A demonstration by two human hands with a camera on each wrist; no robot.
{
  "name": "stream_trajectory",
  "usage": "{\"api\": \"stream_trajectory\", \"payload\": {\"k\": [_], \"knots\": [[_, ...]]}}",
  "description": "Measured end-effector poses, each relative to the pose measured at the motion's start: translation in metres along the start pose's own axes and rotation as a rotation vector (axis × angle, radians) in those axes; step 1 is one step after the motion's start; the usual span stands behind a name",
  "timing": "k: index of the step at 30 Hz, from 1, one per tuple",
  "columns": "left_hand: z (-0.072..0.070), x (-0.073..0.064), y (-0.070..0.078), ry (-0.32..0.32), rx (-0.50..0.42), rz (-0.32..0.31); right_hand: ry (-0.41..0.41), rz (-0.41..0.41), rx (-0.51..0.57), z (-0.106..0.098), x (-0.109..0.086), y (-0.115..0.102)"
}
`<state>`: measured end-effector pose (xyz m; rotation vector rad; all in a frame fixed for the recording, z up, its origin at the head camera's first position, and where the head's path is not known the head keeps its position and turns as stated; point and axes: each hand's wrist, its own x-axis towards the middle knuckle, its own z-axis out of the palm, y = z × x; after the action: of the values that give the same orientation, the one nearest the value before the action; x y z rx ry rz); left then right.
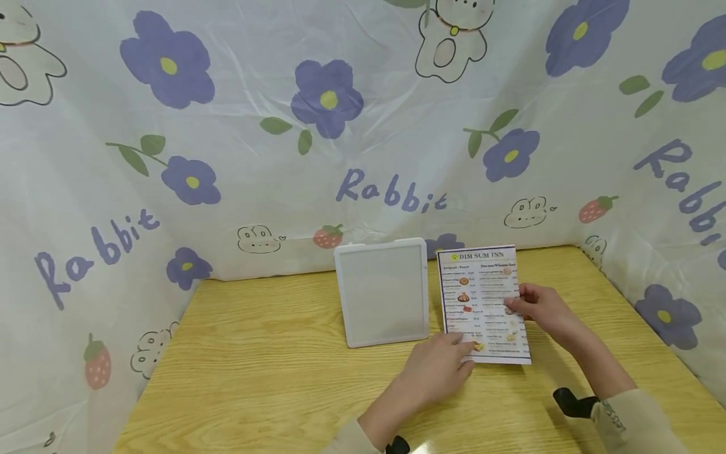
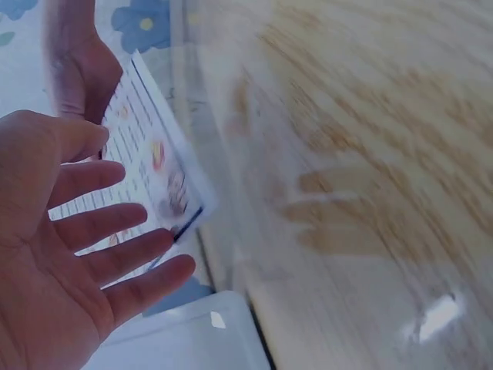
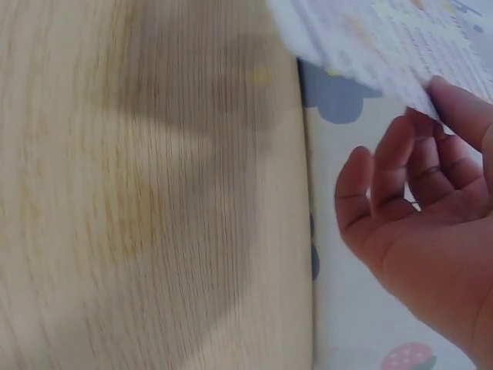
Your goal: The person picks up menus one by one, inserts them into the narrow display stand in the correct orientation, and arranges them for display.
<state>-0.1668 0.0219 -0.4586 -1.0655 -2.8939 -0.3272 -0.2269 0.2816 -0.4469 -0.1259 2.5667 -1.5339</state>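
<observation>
A printed menu card [image 1: 484,302], headed "DIM SUM INN", stands tilted above the wooden table at the right of the middle in the head view. My right hand [image 1: 547,310] pinches its right edge between thumb and fingers, as the right wrist view also shows around the card [image 3: 385,58]. At the lower left corner of the card is my left hand [image 1: 437,369], its fingers straight and spread [image 2: 77,223]; whether they touch the card I cannot tell. Just left of the card, a white-rimmed frame [image 1: 384,293] with a blank pale panel stands nearly upright.
The wooden table [image 1: 255,372] runs back to a white cloth backdrop [image 1: 255,170] with purple flowers, rabbits and the word "Rabbit". More of this cloth hangs along the left and right sides. Dark wrist straps [image 1: 574,403] sit at the sleeves.
</observation>
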Motion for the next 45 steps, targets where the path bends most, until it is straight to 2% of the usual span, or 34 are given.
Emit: {"api": "stream_trajectory", "payload": {"k": [3,6,13,19,23,29,31,37,43,45], "knots": [[-0.005,-0.003,0.005,0.026,-0.035,0.032,0.023,-0.007,0.043,-0.001,0.0,0.0],[-0.008,-0.004,0.009,0.018,-0.068,0.034,0.042,-0.016,0.086,-0.002,0.0,-0.001],[-0.005,-0.006,0.007,0.023,-0.137,-0.042,0.1,-0.069,0.209,-0.003,-0.004,-0.004],[-0.002,-0.008,0.004,0.05,-0.22,-0.111,0.062,-0.117,0.399,-0.003,-0.008,-0.008],[-0.004,-0.008,0.002,0.047,-0.406,-0.165,0.008,-0.18,0.534,-0.001,-0.008,-0.009],[-0.006,-0.008,-0.004,0.007,-0.849,-0.193,-0.066,-0.304,0.619,0.001,-0.006,-0.014],[-0.006,-0.008,-0.006,0.006,-0.955,-0.206,-0.085,-0.326,0.647,0.002,-0.006,-0.015],[-0.004,-0.007,-0.008,0.038,-1.086,-0.221,-0.099,-0.347,0.729,0.007,-0.006,-0.021],[-0.002,-0.006,-0.009,0.008,-1.318,-0.16,-0.105,-0.383,0.732,0.016,-0.007,-0.024],[-0.002,-0.006,-0.009,0.013,-1.365,-0.136,-0.107,-0.389,0.723,0.02,-0.008,-0.025]]}}
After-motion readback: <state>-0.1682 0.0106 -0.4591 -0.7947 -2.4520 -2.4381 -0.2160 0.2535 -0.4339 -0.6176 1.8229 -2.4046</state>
